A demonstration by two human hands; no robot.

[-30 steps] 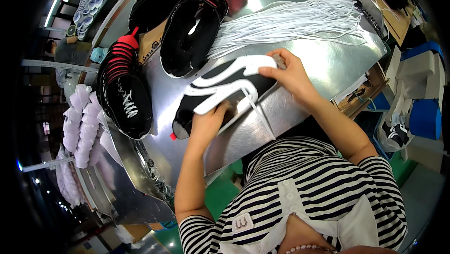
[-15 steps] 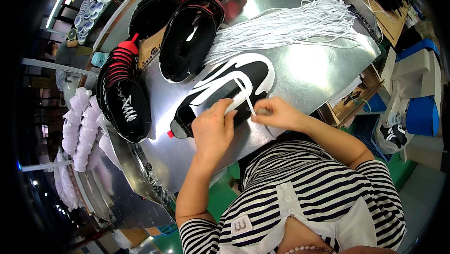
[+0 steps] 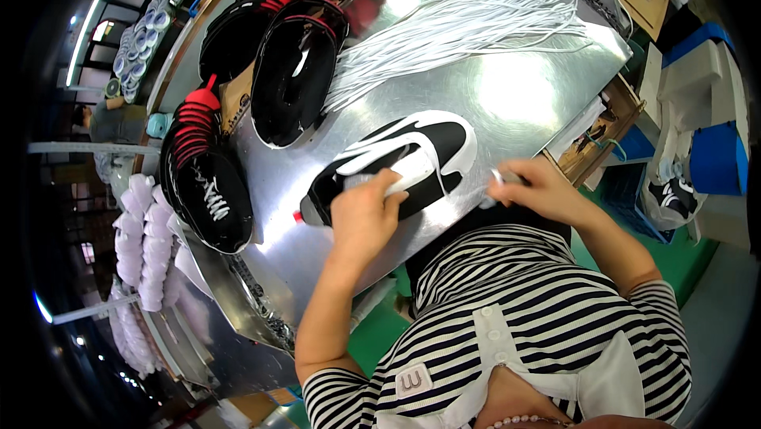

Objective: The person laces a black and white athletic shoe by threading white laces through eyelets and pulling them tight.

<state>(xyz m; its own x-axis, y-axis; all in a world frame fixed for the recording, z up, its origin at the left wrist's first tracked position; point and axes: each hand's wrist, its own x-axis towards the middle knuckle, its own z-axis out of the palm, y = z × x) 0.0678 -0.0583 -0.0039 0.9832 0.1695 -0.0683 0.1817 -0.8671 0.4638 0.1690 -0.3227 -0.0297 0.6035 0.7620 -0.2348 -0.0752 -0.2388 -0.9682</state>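
Observation:
A black and white shoe upper (image 3: pixel 456 140) lies on its side on the metal tabletop, its grey end with a red tab at the left. My left hand (image 3: pixel 366 211) is closed on the upper near its opening, thumb and fingers pinching the white tongue area. Off the upper's right side, my right hand (image 3: pixel 543 190) is closed, pinching a white shoelace (image 3: pixel 496 179). A small grey piece, perhaps a tool's handle, shows in the same fingers; motion blurs it. Beyond the upper lies a large bundle of white shoelaces (image 3: pixel 452 37).
Stacked black and red shoe uppers (image 3: pixel 208 183) stand at the left, with another black upper (image 3: pixel 293 80) behind. An open drawer (image 3: pixel 606 132) juts from the table's right side. A bag with a shoe (image 3: pixel 672 195) is at far right.
My right hand has pulled away from the upper to the right, drawing the lace; the loose lace loop over the upper has shortened. The left hand keeps its hold.

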